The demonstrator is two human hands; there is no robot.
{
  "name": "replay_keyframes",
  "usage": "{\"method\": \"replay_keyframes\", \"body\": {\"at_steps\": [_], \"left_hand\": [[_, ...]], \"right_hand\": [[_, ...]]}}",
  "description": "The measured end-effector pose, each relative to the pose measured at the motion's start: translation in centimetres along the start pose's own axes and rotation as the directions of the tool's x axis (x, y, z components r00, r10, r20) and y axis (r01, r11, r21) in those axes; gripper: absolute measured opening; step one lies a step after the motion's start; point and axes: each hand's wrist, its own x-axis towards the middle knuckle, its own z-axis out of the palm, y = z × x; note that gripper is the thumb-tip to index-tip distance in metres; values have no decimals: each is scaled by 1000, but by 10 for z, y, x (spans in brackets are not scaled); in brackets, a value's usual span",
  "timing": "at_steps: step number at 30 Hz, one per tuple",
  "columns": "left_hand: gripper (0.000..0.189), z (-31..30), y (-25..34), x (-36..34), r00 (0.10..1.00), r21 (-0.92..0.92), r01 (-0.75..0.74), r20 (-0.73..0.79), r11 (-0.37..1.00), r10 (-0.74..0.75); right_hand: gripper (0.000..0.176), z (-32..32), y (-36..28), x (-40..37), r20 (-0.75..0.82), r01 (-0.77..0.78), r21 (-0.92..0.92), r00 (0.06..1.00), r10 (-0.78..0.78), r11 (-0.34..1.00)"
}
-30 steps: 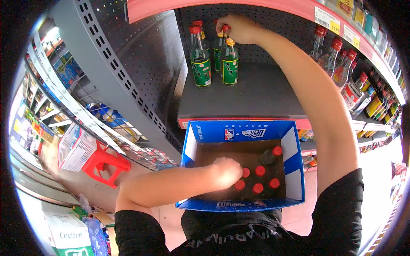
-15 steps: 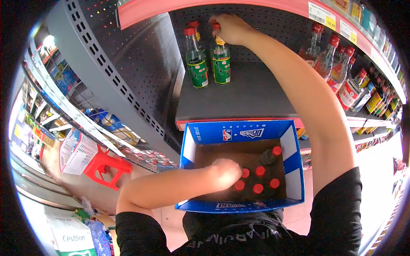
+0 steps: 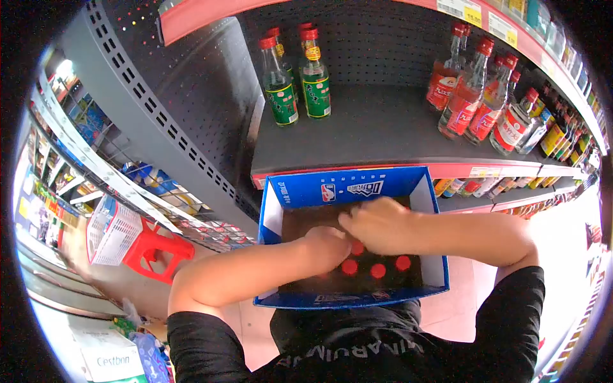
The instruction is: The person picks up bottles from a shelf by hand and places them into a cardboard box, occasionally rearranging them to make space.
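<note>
A blue cardboard box point(image 3: 274, 191) with white inner flaps sits against my front, below the shelf edge. Inside it stand several bottles with red caps point(image 3: 378, 271), their bodies dark and hard to make out. My left hand point(image 3: 327, 247) reaches into the box from the left, fingers curled down beside the caps; what they grip is hidden. Over the box from the right comes my right hand point(image 3: 380, 226), its fingers bent close to the left hand, and whatever is in them does not show. On the shelf stand several green-labelled bottles point(image 3: 317, 96), apart from both hands.
The dark shelf point(image 3: 357, 127) has a red front edge. Red-labelled bottles point(image 3: 469, 102) stand on its right side. A perforated grey upright point(image 3: 153, 108) borders it on the left. Farther left are a red stool point(image 3: 159, 255) and a white basket point(image 3: 112, 233) on the floor.
My right hand has left a green-labelled bottle's cap on the shelf and come down into the box area beside my left hand. That bottle stays on the shelf. The view has shifted slightly.
</note>
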Motion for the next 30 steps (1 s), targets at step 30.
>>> {"method": "replay_keyframes", "body": {"at_steps": [30], "left_hand": [[11, -175, 6, -108, 611, -147, 384, -700, 912, -370]], "right_hand": [[26, 58, -8, 18, 284, 18, 90, 958, -44, 996]]}}
